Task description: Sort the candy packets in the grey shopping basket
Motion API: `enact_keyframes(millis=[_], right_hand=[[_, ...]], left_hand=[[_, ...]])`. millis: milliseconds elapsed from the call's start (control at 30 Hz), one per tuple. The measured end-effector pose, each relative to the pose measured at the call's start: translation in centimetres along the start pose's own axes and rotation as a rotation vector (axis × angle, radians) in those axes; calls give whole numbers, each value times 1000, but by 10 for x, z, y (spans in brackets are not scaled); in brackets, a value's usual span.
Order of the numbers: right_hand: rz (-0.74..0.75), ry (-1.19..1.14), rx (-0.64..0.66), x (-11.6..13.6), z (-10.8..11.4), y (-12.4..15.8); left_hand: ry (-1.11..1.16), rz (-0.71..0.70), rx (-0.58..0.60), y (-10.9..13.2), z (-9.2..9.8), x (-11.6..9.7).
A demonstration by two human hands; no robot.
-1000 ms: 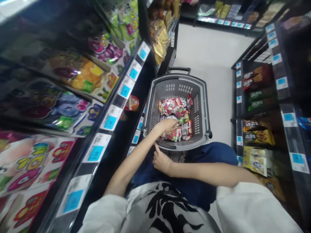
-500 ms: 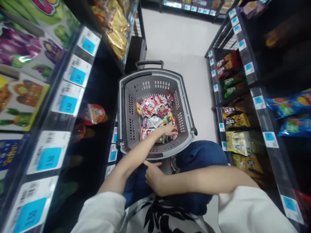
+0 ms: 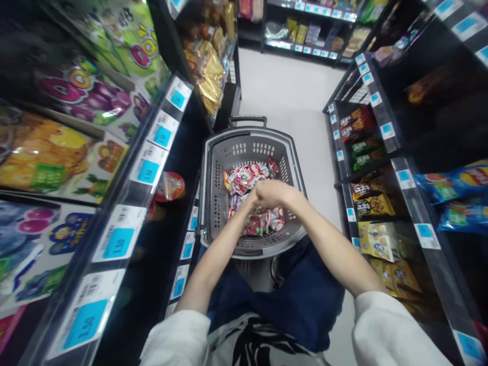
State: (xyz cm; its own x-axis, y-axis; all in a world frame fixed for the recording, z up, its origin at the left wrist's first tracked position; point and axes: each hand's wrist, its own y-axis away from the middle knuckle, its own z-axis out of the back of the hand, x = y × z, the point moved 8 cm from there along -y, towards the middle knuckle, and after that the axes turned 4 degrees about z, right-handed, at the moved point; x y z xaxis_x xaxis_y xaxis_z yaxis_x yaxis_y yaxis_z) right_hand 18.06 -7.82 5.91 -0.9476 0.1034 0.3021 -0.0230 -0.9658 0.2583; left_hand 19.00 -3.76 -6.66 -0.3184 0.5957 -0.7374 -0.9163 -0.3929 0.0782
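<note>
A grey shopping basket [image 3: 211, 168] with slotted sides stands before my knees. Small snack packets [image 3: 244, 178], mostly red and white, lie in a pile on its bottom. My right hand [image 3: 276, 193] is over the middle of the pile, its wrist bent and its back upward. Close against it, partly covered, is my left hand [image 3: 252, 198]. The fingers of both hands point down and are hidden, so I cannot see whether they hold a packet. More red and white packets [image 3: 259, 223] show below the hands, near the basket's front wall.
Shelves with price tags [image 3: 148, 170] and large fruit-printed bags [image 3: 87, 94] line the left side. On the right, shelves hold yellow snack bags [image 3: 375, 206] and blue bags [image 3: 457, 180]. Pale floor [image 3: 285, 81] runs beyond the basket to a far shelf [image 3: 305, 48].
My right hand has moved from the basket's front rim in over the packets, meeting my left hand. The left hand has shifted from the pile's right side toward its middle. The view has tilted up slightly.
</note>
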Motion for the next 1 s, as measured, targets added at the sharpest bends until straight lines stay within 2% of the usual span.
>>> enact_keyframes(millis=[67,167,267,367,400,467,567,633,833,1000], right_hand=[[-95,74,-48,-37,24,-3],[-172,157,-173,-72,44,-3],[-155,191,-233,-84,45,-5],[-108,107,-314,-84,43,-6],[-84,56,-365,-84,44,-6],[-35,-33,-494,-83,50,-4],[-11,-58,-677,-89,60,1],[-32,-57,-767,-96,65,5],[-120,-57,-877,-106,72,8],[-177,-25,-923,-108,76,10]], left_hand=[[60,-3,-119,-6,27,-3],[413,-18,-307,-13,59,1],[812,-34,-426,-16,75,9],[1025,-12,-490,-13,82,14],[1069,-13,-474,-12,84,13],[1090,-38,-357,-11,84,4],[983,-70,-144,-10,78,-10],[916,-81,-78,-9,72,-14],[862,-75,-146,-14,62,-15],[871,-80,-179,-15,69,-19]])
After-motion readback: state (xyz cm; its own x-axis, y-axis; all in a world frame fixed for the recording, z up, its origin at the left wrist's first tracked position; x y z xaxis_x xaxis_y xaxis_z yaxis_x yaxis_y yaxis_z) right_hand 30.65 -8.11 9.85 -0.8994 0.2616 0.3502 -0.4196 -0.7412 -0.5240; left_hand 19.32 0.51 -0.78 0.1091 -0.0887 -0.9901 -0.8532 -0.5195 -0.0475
